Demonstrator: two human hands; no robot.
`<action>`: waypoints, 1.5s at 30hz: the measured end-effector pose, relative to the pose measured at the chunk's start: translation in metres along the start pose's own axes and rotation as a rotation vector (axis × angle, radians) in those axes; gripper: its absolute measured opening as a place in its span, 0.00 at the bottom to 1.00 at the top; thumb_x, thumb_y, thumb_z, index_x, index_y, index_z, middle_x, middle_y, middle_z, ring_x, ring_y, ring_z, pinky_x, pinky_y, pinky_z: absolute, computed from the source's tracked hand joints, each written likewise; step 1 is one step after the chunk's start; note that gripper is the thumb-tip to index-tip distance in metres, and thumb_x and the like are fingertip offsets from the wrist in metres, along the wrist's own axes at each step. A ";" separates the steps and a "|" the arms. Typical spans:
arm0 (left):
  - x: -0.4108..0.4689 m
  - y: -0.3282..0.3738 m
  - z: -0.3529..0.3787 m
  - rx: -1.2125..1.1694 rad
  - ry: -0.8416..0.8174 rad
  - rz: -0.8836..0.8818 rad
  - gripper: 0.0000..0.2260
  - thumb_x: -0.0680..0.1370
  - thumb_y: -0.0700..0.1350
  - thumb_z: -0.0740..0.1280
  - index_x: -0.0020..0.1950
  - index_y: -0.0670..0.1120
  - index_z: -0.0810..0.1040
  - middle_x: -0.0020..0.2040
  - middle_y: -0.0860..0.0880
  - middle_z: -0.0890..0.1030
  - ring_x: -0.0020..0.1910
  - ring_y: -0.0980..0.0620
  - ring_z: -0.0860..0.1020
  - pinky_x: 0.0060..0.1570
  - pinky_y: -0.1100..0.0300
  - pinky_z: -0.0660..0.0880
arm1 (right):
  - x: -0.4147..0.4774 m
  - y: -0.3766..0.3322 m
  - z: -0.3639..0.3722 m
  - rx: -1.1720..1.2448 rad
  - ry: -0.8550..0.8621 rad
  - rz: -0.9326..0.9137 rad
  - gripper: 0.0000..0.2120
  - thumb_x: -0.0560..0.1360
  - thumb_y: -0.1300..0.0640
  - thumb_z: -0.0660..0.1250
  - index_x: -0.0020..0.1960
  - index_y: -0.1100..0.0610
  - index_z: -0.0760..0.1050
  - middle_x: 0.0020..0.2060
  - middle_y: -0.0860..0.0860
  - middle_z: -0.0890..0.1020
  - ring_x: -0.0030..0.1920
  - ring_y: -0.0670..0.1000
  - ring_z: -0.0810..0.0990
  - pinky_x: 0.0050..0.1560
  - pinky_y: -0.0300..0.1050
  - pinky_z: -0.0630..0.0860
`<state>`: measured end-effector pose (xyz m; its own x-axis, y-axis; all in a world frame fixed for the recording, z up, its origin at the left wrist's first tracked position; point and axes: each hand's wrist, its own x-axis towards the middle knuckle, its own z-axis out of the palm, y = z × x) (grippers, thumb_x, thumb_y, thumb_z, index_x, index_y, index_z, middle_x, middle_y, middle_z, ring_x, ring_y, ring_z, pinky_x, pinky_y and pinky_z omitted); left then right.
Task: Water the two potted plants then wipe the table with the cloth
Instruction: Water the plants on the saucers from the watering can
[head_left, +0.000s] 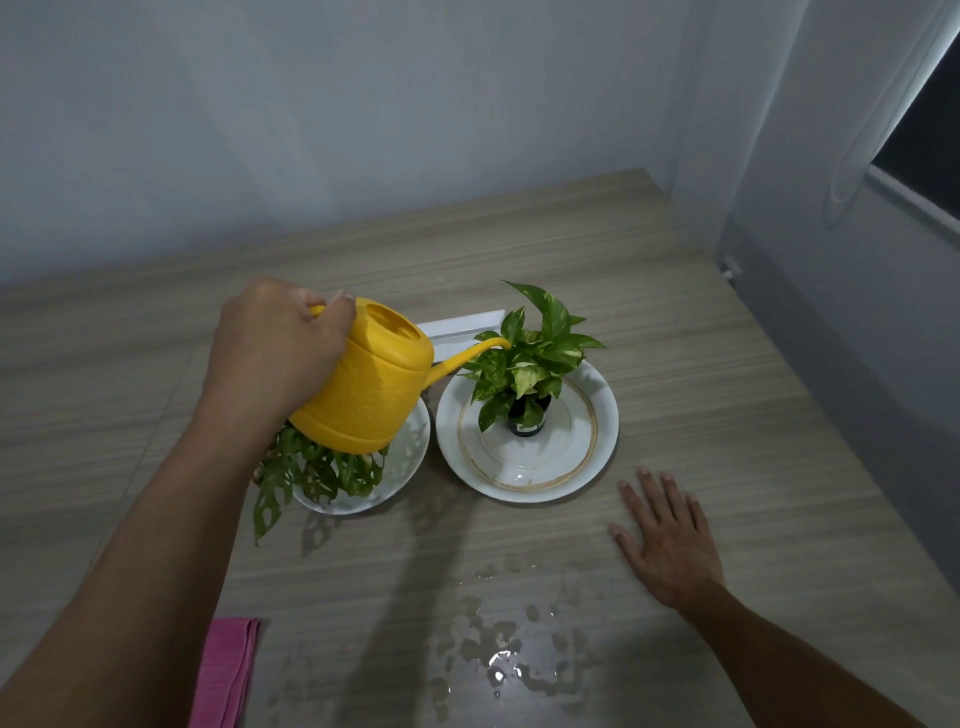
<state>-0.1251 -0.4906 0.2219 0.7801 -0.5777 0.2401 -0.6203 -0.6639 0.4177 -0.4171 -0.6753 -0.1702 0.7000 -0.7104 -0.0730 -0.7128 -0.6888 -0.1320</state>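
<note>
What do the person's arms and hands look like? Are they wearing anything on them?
Both arms are bare as far as the picture shows, with no sleeves in view. The left hand and the right hand have no gloves, and no rings, watch or bracelet can be seen on them. The fingernails on the right hand look short and plain.

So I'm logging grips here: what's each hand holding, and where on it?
The left hand holds the yellow can by its handle, at the back. The right hand holds nothing; it lies flat on the table.

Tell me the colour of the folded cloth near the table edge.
Pink; the cloth shows in the head view.
</note>
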 end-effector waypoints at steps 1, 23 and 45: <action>0.000 0.001 0.000 0.006 0.001 0.001 0.22 0.82 0.54 0.63 0.49 0.35 0.83 0.44 0.33 0.80 0.40 0.44 0.71 0.43 0.52 0.68 | 0.000 0.000 0.000 0.001 0.004 0.000 0.32 0.78 0.33 0.43 0.79 0.46 0.53 0.79 0.50 0.54 0.78 0.55 0.52 0.74 0.55 0.48; 0.021 0.045 -0.005 0.275 0.021 0.315 0.23 0.81 0.55 0.62 0.44 0.36 0.83 0.36 0.35 0.78 0.34 0.38 0.72 0.35 0.50 0.72 | -0.001 0.001 0.002 0.025 0.017 0.014 0.32 0.78 0.32 0.44 0.79 0.44 0.48 0.79 0.48 0.49 0.79 0.52 0.46 0.76 0.56 0.48; 0.021 0.049 -0.011 0.294 0.113 0.450 0.24 0.81 0.55 0.60 0.33 0.38 0.74 0.30 0.42 0.68 0.33 0.40 0.66 0.34 0.52 0.62 | 0.000 -0.002 -0.002 0.017 0.011 0.020 0.33 0.78 0.33 0.42 0.77 0.47 0.61 0.77 0.51 0.63 0.76 0.56 0.60 0.71 0.57 0.57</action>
<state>-0.1378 -0.5296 0.2572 0.4268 -0.7914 0.4378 -0.8787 -0.4774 -0.0064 -0.4160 -0.6738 -0.1682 0.6851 -0.7255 -0.0649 -0.7257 -0.6721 -0.1473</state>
